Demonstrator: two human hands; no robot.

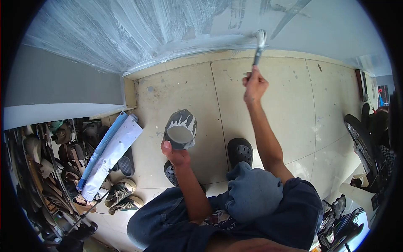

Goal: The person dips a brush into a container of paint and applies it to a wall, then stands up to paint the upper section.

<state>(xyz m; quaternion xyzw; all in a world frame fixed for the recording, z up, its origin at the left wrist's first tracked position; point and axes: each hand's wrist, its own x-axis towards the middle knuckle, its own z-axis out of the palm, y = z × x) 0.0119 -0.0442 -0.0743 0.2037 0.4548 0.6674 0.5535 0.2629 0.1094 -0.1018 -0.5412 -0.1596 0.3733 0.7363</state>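
Note:
A paint-streaked container (181, 128) with pale paint inside is held up by my left hand (176, 154), whose fingers wrap round its lower side. My right hand (255, 87) grips the handle of a paintbrush (259, 45) out in front of me. The white-coated bristles are against the lower part of the wall (235, 25), just above the skirting (281, 53). White and grey streaks cover the wall to the left of the brush.
Shoe racks (46, 168) full of footwear stand at the left, with rolled sheets (111, 155) leaning beside them. Sneakers (121, 195) sit on the tiled floor (268, 122). A wheel (359, 136) and a pale bin (357, 193) are at the right.

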